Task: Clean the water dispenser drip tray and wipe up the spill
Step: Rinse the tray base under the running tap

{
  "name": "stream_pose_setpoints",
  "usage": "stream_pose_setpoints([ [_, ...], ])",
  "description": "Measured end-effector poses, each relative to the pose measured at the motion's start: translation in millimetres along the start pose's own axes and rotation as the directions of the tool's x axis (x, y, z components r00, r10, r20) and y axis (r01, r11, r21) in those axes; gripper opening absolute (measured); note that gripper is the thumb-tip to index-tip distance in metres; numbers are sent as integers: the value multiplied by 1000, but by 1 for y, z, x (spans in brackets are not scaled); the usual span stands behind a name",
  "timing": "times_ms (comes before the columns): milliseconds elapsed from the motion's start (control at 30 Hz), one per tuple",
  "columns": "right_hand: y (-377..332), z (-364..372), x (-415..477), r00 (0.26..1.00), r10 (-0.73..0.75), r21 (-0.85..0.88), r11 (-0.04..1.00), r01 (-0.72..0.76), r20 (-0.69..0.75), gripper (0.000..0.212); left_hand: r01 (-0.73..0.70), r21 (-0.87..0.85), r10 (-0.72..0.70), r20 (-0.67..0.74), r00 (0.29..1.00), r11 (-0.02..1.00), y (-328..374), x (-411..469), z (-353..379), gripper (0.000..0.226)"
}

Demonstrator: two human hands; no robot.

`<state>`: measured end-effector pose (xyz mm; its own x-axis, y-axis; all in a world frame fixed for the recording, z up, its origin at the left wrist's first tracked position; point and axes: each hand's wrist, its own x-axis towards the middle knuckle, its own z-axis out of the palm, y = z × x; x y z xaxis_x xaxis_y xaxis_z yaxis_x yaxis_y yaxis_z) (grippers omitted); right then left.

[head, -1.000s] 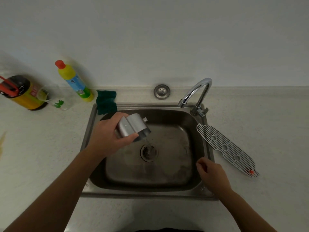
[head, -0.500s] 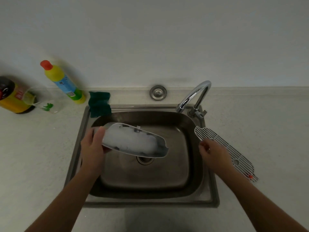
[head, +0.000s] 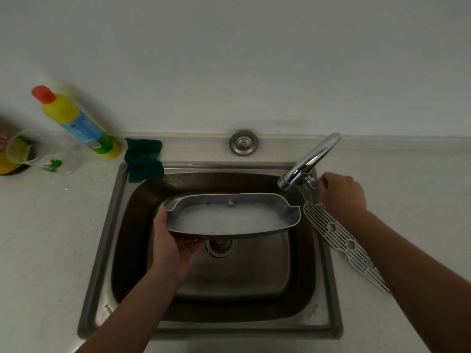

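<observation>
Pale speckled countertop [head: 46, 225] ran under a plain white wall, with a stainless steel sink [head: 328, 289] set in the middle of the frame. At centre, the left hand [head: 170, 240] gripped the left end of the long grey plastic drip tray [head: 285, 215], fingers clamped under its rim, holding it open side up above the round drain [head: 220, 247]. At the right, the right hand [head: 341, 192] touched the handle of the curved chrome faucet [head: 311, 159]; whether its fingers closed on it could not be told. Just below that hand, a white slotted grate [head: 341, 238] lay on the counter.
</observation>
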<state>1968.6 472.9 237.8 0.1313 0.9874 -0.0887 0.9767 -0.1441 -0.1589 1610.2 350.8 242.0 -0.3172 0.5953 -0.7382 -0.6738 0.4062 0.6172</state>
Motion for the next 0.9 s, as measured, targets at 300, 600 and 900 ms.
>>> stream_pose_setpoints([
  [300,-9,-1,-13,994,-94,-145,984,102,58,39,8,-19,-7,66,998,1000,5,11,18,41],
  [600,-35,-7,-89,951,172,609,735,-298,258,61,47,-10,-46,123,991,999,3,7,20,53],
  [900,-36,-51,-123,913,253,751,519,-407,320,67,115,317,-137,48,989,942,-21,14,33,39],
])
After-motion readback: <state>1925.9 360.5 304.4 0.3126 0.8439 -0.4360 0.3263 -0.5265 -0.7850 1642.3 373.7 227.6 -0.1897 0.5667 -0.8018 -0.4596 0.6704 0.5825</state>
